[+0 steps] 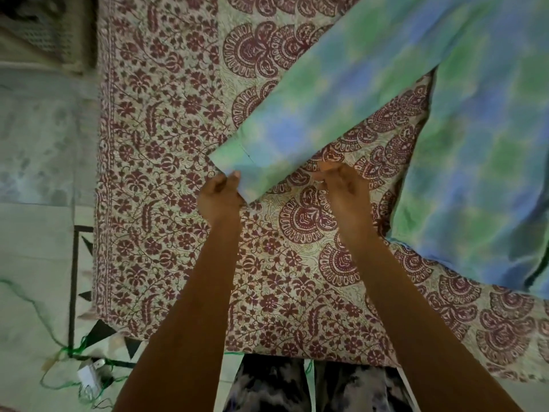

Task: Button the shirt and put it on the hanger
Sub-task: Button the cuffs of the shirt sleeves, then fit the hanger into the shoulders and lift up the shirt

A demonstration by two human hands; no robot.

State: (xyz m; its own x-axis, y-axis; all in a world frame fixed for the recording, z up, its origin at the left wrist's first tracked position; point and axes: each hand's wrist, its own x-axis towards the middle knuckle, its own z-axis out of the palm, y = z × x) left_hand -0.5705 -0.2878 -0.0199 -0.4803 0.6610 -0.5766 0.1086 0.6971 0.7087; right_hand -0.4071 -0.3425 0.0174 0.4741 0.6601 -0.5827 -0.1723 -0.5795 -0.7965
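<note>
shirt point(475, 144) cut off right | my left hand point(218, 194) pinches its cuff point(246, 171); right hand point(341, 188) blurred, grip I can't tell | printed bedspread point(166, 144); floor point(35, 248) with cables point(59, 343)

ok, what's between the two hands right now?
In the head view, the sleeve cuff fills most of the gap between left hand and right hand; printed bedspread shows in the rest.

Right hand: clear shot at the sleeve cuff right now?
Probably yes. The right hand sits at the lower edge of the sleeve, with only bare bedspread between it and the cuff. The left hand pinches the cuff's near corner, leaving the rest free.
</note>
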